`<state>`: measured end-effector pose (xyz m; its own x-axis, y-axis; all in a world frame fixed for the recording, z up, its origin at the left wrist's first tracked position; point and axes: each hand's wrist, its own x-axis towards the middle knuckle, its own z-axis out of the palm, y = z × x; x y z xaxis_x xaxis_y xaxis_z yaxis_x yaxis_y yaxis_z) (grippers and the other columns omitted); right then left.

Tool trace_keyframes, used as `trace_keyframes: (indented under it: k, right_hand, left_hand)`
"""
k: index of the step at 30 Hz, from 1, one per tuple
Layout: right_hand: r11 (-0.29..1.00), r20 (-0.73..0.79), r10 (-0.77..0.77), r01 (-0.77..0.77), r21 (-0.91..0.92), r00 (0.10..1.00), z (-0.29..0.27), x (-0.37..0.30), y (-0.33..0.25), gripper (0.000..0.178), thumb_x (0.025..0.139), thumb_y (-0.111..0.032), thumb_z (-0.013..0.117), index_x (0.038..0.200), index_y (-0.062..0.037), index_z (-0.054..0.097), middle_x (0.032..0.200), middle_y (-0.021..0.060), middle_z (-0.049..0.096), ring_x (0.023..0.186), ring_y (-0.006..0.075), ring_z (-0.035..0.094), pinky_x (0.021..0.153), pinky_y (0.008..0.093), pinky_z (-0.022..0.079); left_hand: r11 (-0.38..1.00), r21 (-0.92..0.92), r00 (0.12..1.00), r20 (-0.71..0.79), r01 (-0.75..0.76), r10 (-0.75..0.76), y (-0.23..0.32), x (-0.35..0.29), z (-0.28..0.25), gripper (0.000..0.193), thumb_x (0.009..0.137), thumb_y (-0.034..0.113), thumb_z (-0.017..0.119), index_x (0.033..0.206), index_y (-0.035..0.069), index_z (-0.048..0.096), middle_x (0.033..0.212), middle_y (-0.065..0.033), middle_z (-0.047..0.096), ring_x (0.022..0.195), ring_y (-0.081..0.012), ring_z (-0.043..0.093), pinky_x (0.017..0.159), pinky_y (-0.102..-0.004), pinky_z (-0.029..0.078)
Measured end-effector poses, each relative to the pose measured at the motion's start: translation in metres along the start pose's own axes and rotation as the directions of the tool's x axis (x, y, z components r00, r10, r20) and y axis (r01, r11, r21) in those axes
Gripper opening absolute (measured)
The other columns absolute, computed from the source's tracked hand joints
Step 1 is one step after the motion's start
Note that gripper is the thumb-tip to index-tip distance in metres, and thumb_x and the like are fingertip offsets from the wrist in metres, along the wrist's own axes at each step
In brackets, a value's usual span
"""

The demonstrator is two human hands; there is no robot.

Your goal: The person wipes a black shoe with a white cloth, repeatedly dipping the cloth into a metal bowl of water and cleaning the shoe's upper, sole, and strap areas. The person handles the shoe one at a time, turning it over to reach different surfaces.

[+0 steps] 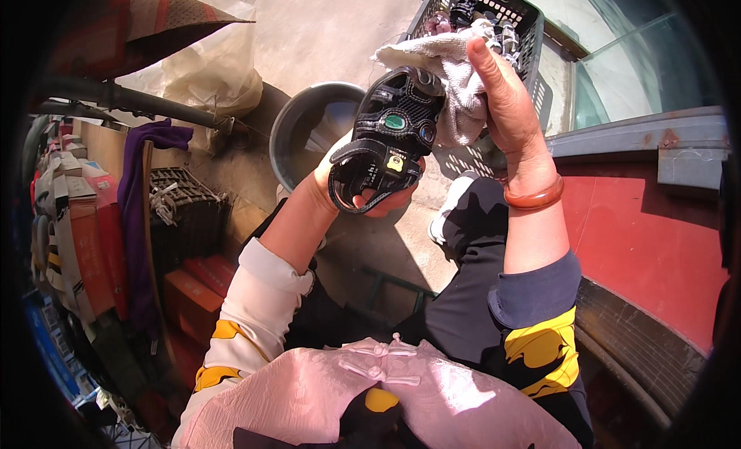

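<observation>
My left hand (327,176) is closed round a black child's sandal (390,121) from below, with some fingers showing under its strap. Green, blue and yellow badges decorate the sandal's dark upper. Close beside it, a whitish terry cloth (461,102) hangs in my right hand (509,106). That hand's thumb points up along the cloth, while its other fingers are mostly hidden behind the fabric. Both hands are raised in front of me, above the ground. A reddish-brown bangle (534,196) circles my right wrist.
A grey basin (282,129) with water stands beyond my left hand. Past the cloth is a dark plastic crate (532,32) holding several shoes. Shoe boxes (96,210) and a purple cloth (137,194) line the left. A red panel (641,225) and glass (633,71) lie right.
</observation>
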<state>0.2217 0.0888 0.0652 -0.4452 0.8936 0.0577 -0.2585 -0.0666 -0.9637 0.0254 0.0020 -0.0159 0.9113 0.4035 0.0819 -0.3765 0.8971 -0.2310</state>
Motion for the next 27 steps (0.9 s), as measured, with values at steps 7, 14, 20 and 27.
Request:
trace_keyframes:
  k: [7, 14, 20, 27]
  right_hand:
    - [0.98, 0.107, 0.124, -0.105, -0.171, 0.987, 0.004, -0.006, 0.008, 0.031, 0.086, -0.015, 0.074, 0.112, 0.0003, 0.066, 0.097, 0.0046, 0.07, 0.087, 0.0086, 0.063, 0.078, 0.0249, 0.051]
    - [0.97, -0.02, 0.06, -0.064, -0.235, 0.998, 0.003, -0.001, 0.014, 0.031, 0.086, -0.016, 0.074, 0.111, 0.0008, 0.067, 0.095, 0.0048, 0.072, 0.084, 0.0081, 0.065, 0.077, 0.0245, 0.052]
    - [0.973, -0.001, 0.211, -0.21, -0.099, 0.977, 0.004, -0.001, -0.001, 0.028, 0.091, -0.015, 0.069, 0.113, 0.0028, 0.065, 0.1, 0.006, 0.07, 0.088, 0.0107, 0.065, 0.081, 0.025, 0.052]
    - [0.965, 0.043, 0.262, -0.263, 0.001, 0.964, 0.005, 0.0, -0.002, 0.026, 0.094, -0.015, 0.063, 0.112, 0.0036, 0.065, 0.1, 0.0059, 0.069, 0.089, 0.0106, 0.065, 0.082, 0.0246, 0.052]
  left_hand:
    - [0.779, 0.541, 0.847, -0.207, -0.317, 0.489, -0.004, 0.001, 0.014, 0.079, 0.096, 0.066, 0.032, 0.129, -0.003, 0.052, 0.114, -0.018, 0.065, 0.094, -0.0248, 0.069, 0.081, -0.0402, 0.059]
    - [0.458, 0.85, 0.722, -0.145, -0.259, 0.677, -0.003, -0.01, 0.033, 0.044, 0.098, 0.027, 0.055, 0.13, -0.003, 0.052, 0.116, -0.009, 0.065, 0.102, -0.0131, 0.063, 0.09, -0.0284, 0.051]
    - [0.248, 0.949, 0.627, -0.075, -0.194, 0.775, -0.007, 0.0, 0.032, 0.033, 0.099, 0.017, 0.055, 0.126, -0.002, 0.056, 0.109, -0.0033, 0.065, 0.096, -0.0067, 0.059, 0.085, -0.0238, 0.049]
    - [0.199, 0.957, 0.653, -0.012, -0.213, 0.757, -0.008, 0.0, 0.031, 0.036, 0.099, 0.017, 0.056, 0.129, -0.003, 0.054, 0.109, -0.0027, 0.064, 0.097, -0.0065, 0.056, 0.085, -0.0241, 0.048]
